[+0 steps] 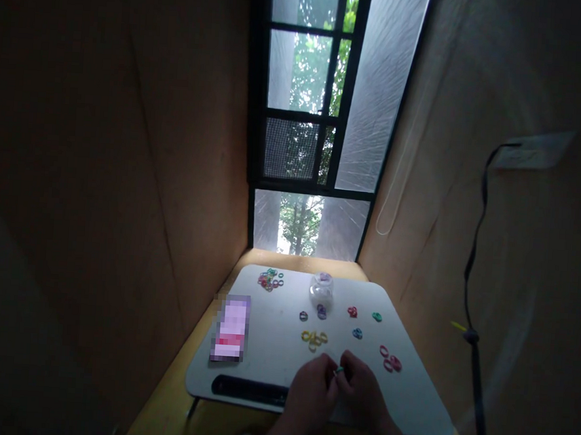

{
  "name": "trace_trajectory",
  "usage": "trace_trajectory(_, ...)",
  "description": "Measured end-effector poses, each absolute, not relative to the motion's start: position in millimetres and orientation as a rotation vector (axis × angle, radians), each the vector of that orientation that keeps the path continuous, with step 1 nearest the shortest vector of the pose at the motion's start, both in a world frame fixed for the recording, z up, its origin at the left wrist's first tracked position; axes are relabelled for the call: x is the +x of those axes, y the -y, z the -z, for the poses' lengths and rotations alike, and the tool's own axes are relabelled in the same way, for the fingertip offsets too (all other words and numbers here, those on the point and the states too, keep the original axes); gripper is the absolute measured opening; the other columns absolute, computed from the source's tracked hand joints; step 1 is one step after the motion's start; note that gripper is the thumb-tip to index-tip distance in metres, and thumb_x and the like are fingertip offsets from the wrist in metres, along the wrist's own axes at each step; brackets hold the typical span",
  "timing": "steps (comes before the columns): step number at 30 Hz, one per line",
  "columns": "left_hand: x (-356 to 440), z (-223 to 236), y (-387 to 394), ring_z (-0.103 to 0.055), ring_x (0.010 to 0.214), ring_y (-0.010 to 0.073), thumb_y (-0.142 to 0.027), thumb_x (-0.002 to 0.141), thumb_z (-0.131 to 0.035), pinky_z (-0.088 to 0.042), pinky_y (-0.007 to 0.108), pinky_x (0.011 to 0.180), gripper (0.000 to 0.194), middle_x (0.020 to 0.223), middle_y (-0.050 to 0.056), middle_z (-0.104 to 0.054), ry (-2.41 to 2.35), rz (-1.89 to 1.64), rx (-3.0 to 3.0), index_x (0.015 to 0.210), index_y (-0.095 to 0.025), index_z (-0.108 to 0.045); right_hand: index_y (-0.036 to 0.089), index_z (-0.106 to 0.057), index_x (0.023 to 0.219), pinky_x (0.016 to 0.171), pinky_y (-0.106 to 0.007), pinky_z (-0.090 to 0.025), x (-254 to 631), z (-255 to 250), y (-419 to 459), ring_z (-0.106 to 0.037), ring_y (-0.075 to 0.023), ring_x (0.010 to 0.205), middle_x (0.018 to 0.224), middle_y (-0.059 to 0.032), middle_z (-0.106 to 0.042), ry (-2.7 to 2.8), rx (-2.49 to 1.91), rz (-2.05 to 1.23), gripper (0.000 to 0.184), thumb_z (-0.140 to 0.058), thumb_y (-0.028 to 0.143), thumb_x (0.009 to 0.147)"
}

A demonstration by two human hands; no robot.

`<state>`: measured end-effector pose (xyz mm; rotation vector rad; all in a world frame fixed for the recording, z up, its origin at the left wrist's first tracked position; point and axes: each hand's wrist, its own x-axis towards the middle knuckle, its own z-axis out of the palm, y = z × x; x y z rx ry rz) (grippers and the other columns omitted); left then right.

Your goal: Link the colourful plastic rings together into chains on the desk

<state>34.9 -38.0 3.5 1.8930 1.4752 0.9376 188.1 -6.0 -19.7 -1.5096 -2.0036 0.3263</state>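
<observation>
Both my hands meet over the near edge of a small white lap table (274, 321). My left hand (311, 391) and my right hand (362, 392) pinch together on a small green ring (339, 371) held between their fingertips. Just beyond the fingers lies a cluster of yellow rings (314, 339). Pink rings (390, 359) lie to the right of my right hand. Single purple (303, 316), blue (357, 333), red (352, 311) and green (377, 316) rings are scattered farther out.
A clear round container (321, 289) stands at the table's far middle, and a mixed pile of coloured rings (269, 280) lies at the far left. A pink blurred card (231, 328) rests on the left side. Brown walls close in both sides; a window (316, 114) is ahead, and a black cable (473, 281) hangs right.
</observation>
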Motion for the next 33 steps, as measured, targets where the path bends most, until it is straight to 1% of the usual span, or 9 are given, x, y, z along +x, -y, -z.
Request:
trace_trajectory(5,34.3,-5.1,38.4,-0.058,0.077,0.0168,-0.028,0.087,-0.05,-0.038,0.027,0.068,0.013,0.086,0.002,-0.066,-1.478,-0.889,1.899,0.093,-0.022,-0.06,0.023,-0.04,0.072,0.059,-0.025,-0.034,189.4,22.0,6.1,-0.053,-0.0158,0.061,0.065,0.0015,-0.055,2.01,-1.511,-0.291,0.005,-0.043,0.022,0.074)
trace_trajectory(9,34.5,-6.7,39.4,-0.058,0.078,0.0166,-0.026,0.087,-0.05,-0.038,0.026,0.069,0.013,0.088,0.002,-0.066,-1.478,-0.875,1.904,0.094,-0.022,-0.06,0.023,-0.04,0.071,0.058,-0.025,-0.033,189.2,21.4,7.0,-0.053,-0.0153,0.06,0.064,0.0021,-0.056,2.004,-1.5,-0.305,0.004,-0.043,0.023,0.074)
trace_trajectory(18,34.7,-4.4,40.3,-0.056,0.073,0.0155,-0.026,0.086,-0.052,-0.036,0.026,0.065,0.01,0.081,0.001,-0.064,-1.479,-0.931,1.921,0.089,-0.021,-0.059,0.023,-0.039,0.071,0.059,-0.025,-0.033,188.4,21.1,6.8,-0.053,-0.0157,0.061,0.065,0.0017,-0.055,1.995,-1.5,-0.298,0.006,-0.044,0.021,0.074)
trace_trajectory(25,38.0,-4.3,40.9,-0.055,0.073,0.0151,-0.024,0.086,-0.051,-0.035,0.026,0.065,0.008,0.08,0.001,-0.063,-1.492,-0.941,1.936,0.088,-0.021,-0.059,0.023,-0.039,0.071,0.06,-0.025,-0.034,189.6,20.0,7.9,-0.053,-0.0157,0.062,0.064,0.0016,-0.055,1.995,-1.468,-0.298,0.007,-0.044,0.02,0.075)
trace_trajectory(33,40.2,-5.2,41.0,-0.055,0.073,0.0147,-0.025,0.087,-0.051,-0.035,0.026,0.066,0.008,0.079,0.0,-0.063,-1.498,-0.931,1.931,0.088,-0.021,-0.059,0.023,-0.037,0.071,0.059,-0.025,-0.033,189.7,18.3,7.6,-0.051,-0.0149,0.061,0.064,0.0021,-0.053,2.002,-1.463,-0.317,0.009,-0.043,0.019,0.076)
